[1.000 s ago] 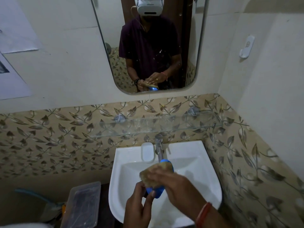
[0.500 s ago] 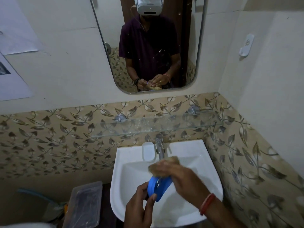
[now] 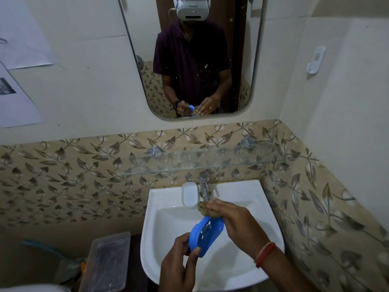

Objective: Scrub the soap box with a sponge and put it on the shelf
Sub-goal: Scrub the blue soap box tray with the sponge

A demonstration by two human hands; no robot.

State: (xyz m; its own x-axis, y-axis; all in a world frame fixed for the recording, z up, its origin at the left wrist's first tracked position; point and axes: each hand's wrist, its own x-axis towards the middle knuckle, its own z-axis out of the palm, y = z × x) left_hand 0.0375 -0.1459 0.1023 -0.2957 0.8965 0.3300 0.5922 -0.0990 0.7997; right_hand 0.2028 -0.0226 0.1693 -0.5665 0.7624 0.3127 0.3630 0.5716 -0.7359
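gripping the near end of the blue soap box [image 3: 205,234] between thumb and curled fingers, the left hand [image 3: 179,264] holds it tilted over the basin of the white sink [image 3: 168,218], its slotted inside facing up and to the right. the right hand [image 3: 235,224] comes in from the right with its fingers clamped round a brown sponge [image 3: 207,208], which presses on the far end of the box just below the tap [image 3: 204,186]. a red thread band [image 3: 265,253] circles the right wrist. a white oval dish [image 3: 189,194] sits on the sink's far ledge, just left of the tap. above the sink, the glass shelf [image 3: 200,160] runs along the leaf-patterned tiles, well apart from the box. farther up, the mirror [image 3: 143,28] reflects the person and both hands. a clear plastic tub [image 3: 107,262] stands left of the sink, and a white hook [image 3: 314,61] is stuck on the right wall.
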